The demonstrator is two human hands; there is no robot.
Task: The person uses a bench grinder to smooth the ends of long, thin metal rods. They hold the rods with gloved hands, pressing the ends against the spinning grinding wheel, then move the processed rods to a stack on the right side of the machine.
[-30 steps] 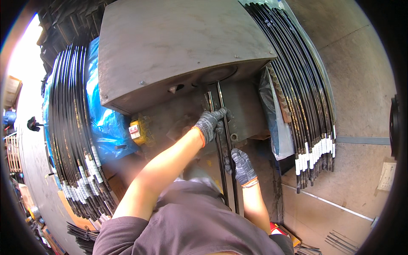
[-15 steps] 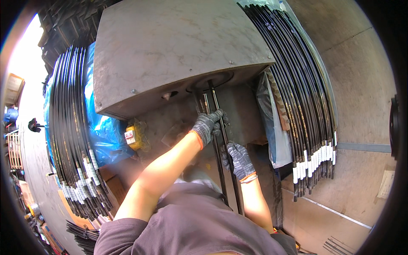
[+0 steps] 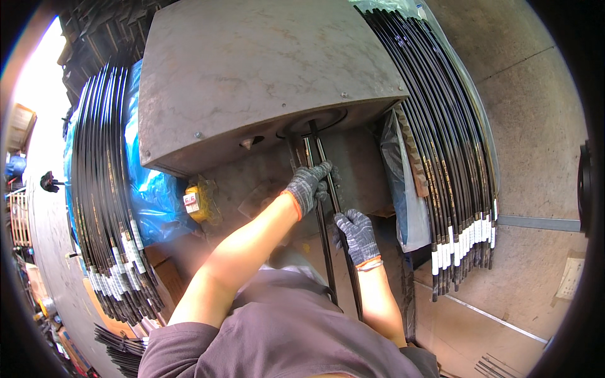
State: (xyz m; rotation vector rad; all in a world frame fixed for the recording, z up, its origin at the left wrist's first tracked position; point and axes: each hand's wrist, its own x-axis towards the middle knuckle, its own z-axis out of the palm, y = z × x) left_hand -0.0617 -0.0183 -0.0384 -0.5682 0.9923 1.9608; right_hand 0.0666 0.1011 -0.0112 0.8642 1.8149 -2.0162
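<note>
A: Setting? 
B: Workshop w/ concrete floor (image 3: 535, 113), seen from above; grey metal machine housing (image 3: 252, 75) fills the top centre.

A: Nearest items? 
B: Person's own torso at the lower edge, both forearms reaching up. Right hand (image 3: 356, 234), grey knit glove, fingers closed round the right one of two thin black rods (image 3: 326, 246), low on its length.

A: Next up? 
B: Left hand (image 3: 310, 186), same glove type, fingers wrapped round the rods higher up, just below the housing. Rods run side by side, approx. vertical, top ends entering a round opening under the housing.

A: Farther out? 
B: Yellow part (image 3: 200, 200) left of the hands, beside blue plastic sheet (image 3: 151, 195). Bundle of black rods w/ white bands at left (image 3: 104, 208); similar bundle at right (image 3: 454, 164).
</note>
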